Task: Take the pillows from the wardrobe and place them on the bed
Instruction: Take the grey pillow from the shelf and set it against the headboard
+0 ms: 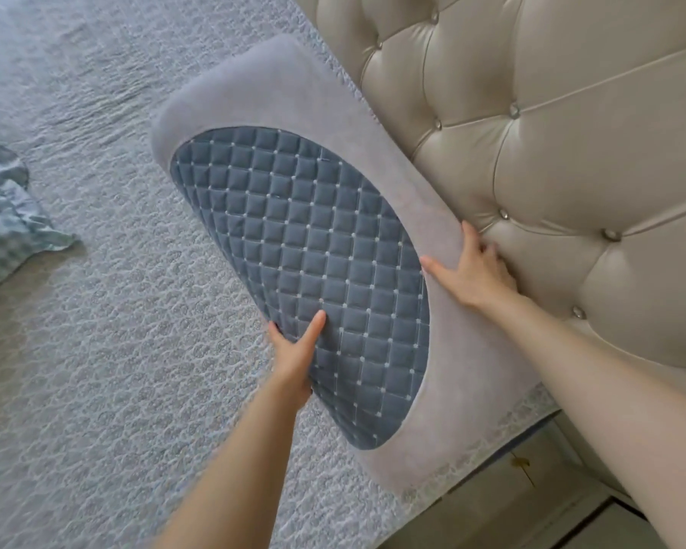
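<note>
A grey pillow [278, 97] with a quilted blue oval panel lies on the bed [96, 350], its long side against the tufted beige headboard [551, 132]. My left hand [294, 354] grips the pillow's near left edge, thumb on the blue panel and fingers underneath. My right hand [472, 271] holds the far edge, its fingers pushed between the pillow and the headboard. The wardrobe is out of view.
A textured grey bedspread covers the bed. A crumpled blue-green patterned cloth [9, 215] lies at the left edge. At the bottom right, past the mattress corner, part of a pale bedside unit [511, 481] shows.
</note>
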Demonstrator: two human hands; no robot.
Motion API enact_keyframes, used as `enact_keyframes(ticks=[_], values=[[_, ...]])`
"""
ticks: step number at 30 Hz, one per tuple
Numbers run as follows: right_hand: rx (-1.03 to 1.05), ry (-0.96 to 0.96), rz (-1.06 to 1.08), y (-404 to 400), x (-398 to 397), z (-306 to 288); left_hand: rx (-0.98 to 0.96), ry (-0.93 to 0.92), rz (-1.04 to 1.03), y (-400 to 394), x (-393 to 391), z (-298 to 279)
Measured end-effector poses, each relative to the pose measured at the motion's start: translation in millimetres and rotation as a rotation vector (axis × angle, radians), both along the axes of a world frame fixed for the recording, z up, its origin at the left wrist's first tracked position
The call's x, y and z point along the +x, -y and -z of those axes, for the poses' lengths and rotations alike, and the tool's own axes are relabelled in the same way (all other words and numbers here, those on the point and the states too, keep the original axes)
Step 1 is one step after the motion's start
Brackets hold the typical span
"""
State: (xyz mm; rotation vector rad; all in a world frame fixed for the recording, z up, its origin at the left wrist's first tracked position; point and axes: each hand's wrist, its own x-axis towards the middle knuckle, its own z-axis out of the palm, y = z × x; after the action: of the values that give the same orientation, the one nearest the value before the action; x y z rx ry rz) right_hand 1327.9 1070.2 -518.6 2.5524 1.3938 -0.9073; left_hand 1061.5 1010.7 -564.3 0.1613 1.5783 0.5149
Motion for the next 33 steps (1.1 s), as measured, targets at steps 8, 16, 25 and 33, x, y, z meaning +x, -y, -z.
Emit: enact_keyframes(ticks=[8,16,25,33], values=[[0.185,0.020,0.020,-1.6,7.4,-3.3,0.144,0.095,-0.080,-28.5,10.6,5.0],[0.281,0.222,-0.073,2.7,-8.3,9.5,0.129,-0.045,0.213,-51.2,12.5,17.6],[0.213,0.291,-0.144,27.1,-26.6,12.0,0.220,-0.285,0.347,-15.3,37.3,-1.0],[0.062,0.105,-0.329,73.9,-59.0,-17.3,0.188,-0.131,0.474,61.0,41.6,-35.8]])
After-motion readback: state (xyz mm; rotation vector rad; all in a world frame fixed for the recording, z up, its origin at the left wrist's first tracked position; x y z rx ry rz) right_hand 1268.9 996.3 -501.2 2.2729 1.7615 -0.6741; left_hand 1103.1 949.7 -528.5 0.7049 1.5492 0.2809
